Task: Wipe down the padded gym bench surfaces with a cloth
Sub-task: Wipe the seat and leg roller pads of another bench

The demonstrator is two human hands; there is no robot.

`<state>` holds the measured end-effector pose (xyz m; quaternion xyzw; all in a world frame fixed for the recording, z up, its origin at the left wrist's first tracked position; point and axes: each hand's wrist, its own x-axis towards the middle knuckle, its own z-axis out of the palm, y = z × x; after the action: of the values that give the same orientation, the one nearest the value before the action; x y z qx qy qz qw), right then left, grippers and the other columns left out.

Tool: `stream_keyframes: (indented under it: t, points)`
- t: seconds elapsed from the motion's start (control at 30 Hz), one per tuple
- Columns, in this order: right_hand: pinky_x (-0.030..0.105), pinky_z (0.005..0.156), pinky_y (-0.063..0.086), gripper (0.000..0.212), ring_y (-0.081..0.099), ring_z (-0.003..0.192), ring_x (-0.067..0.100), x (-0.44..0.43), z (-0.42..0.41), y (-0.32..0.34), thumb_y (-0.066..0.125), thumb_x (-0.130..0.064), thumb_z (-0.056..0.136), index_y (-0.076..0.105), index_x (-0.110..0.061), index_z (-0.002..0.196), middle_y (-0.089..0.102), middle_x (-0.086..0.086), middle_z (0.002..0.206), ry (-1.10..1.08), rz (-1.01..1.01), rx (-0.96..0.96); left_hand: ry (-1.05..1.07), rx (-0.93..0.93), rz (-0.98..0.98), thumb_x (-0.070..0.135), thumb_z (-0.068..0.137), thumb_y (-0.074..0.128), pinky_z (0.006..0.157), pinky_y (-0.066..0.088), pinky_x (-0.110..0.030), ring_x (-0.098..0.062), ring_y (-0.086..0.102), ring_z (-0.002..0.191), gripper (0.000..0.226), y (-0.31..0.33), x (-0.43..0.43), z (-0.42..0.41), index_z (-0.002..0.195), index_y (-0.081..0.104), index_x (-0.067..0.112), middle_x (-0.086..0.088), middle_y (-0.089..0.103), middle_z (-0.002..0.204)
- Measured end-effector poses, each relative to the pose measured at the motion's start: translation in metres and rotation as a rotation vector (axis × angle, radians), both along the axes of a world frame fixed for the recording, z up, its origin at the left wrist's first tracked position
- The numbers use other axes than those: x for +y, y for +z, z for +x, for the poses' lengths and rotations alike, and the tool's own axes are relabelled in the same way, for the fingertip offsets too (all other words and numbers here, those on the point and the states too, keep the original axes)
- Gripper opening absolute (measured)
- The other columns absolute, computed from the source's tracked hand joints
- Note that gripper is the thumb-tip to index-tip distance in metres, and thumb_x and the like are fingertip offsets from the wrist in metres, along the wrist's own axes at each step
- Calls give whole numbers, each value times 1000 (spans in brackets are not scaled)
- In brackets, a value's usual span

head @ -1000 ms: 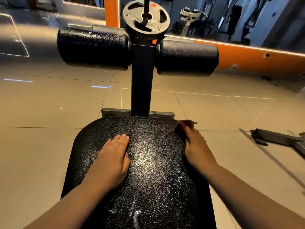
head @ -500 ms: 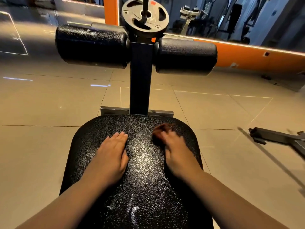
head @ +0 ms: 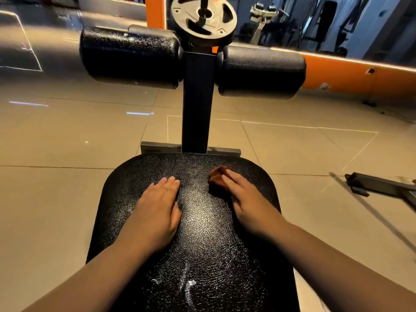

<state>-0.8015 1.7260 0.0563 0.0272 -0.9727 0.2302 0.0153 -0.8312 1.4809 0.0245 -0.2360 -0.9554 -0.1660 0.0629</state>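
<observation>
The black padded bench seat (head: 198, 221) fills the lower middle of the view, with white scuff marks near its front. My left hand (head: 157, 208) lies flat on the pad's left half, fingers straight and together. My right hand (head: 245, 199) presses a small brown cloth (head: 217, 177) onto the pad near its far right edge; the fingers lie flat over the cloth and most of it is hidden under them. Beyond the seat a dark upright post (head: 198, 102) carries two black roller pads, the left roller pad (head: 130, 57) and the right roller pad (head: 261, 72).
A grey weight plate (head: 203, 19) sits on a peg atop the post. Beige floor tiles (head: 56, 143) surround the bench. A grey metal frame foot (head: 380, 184) lies on the floor at right. An orange wall strip (head: 349, 75) and other gym machines stand behind.
My right hand slid the cloth from the pad's far right edge leftward toward the middle, then a little back to the right. My left hand stayed flat in place.
</observation>
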Motion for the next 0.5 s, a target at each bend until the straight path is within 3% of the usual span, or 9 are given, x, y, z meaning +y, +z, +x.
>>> stream_keyframes:
  t: [0.07,0.17,0.27,0.37,0.47,0.5]
  points:
    - [36,124,1,61,14,150,21,20,-11,1,42,-9,103,23,-23,159,14,-6,165,-108,46,1,-2,4,3,50,87,4,122,1,-29,-12,16,151,78,0,0,-1,157,21,21,3,24,162]
    - [37,124,15,59,25,146,27,19,-36,2,44,-6,98,31,-12,155,23,5,162,-337,17,53,-1,9,2,47,89,10,122,2,-30,-14,19,150,74,-1,1,-1,157,24,19,1,27,161]
    - [41,126,12,59,14,152,21,-9,-29,2,42,-10,103,25,-18,159,14,-2,167,-194,-34,9,5,-2,10,45,90,14,122,4,-31,-15,20,150,72,0,1,0,156,26,18,0,28,161]
    - [38,126,12,61,17,150,13,4,-6,5,42,-8,103,26,-25,158,18,-9,165,14,-27,-7,1,4,4,48,87,9,121,4,-31,-15,22,149,77,0,0,0,156,27,18,0,30,160]
    - [31,122,15,56,30,140,14,32,-17,8,42,0,99,39,-19,152,36,-5,152,-173,-49,21,7,-1,-1,45,92,16,121,2,-30,-14,20,150,70,0,1,1,156,26,18,1,28,161]
    - [34,121,20,53,34,139,21,35,-27,7,42,1,98,43,-17,148,39,-1,150,-274,-57,32,11,-6,0,43,92,20,121,2,-30,-14,19,150,69,0,2,1,156,25,19,1,27,161]
